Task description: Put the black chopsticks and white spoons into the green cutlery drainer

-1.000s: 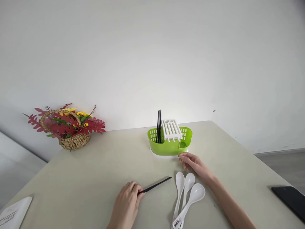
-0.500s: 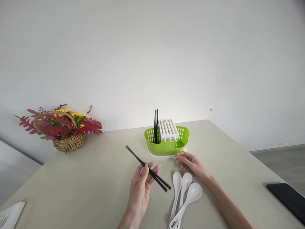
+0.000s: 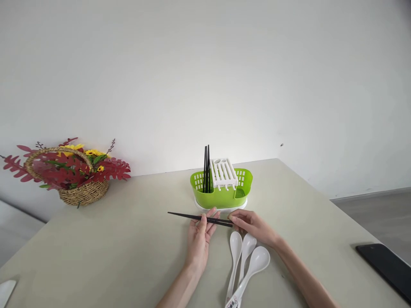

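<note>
**Left hand [image 3: 197,241] grips loose black chopsticks [image 3: 183,215] before green caddy [image 3: 221,199]**

From the head-worn camera: a person's left hand, palm turned up, pinches the loose black chopsticks between thumb and fingers, holding them nearly level just in front of the caddy. At their right end, the right hand [image 3: 252,226] curls its fingers against the tips; whether it grips them cannot be told.

The caddy stands on a white base [image 3: 199,206] near the back of the pale worktop [image 3: 138,239], a slotted white rack [image 3: 224,173] mounted over its middle. Upright black chopsticks [image 3: 204,171] stand in its left compartment. Three white spoons [image 3: 248,245] lie overlapped beneath the right hand, bowls toward the caddy, the handle of the rightmost crossing the others. A wicker basket [image 3: 86,193] of red leaves [image 3: 117,168] and yellow flowers [image 3: 94,152] sits at the left, close to the wall [image 3: 192,85]; a dark phone [image 3: 385,269] lies at the right edge.
</note>
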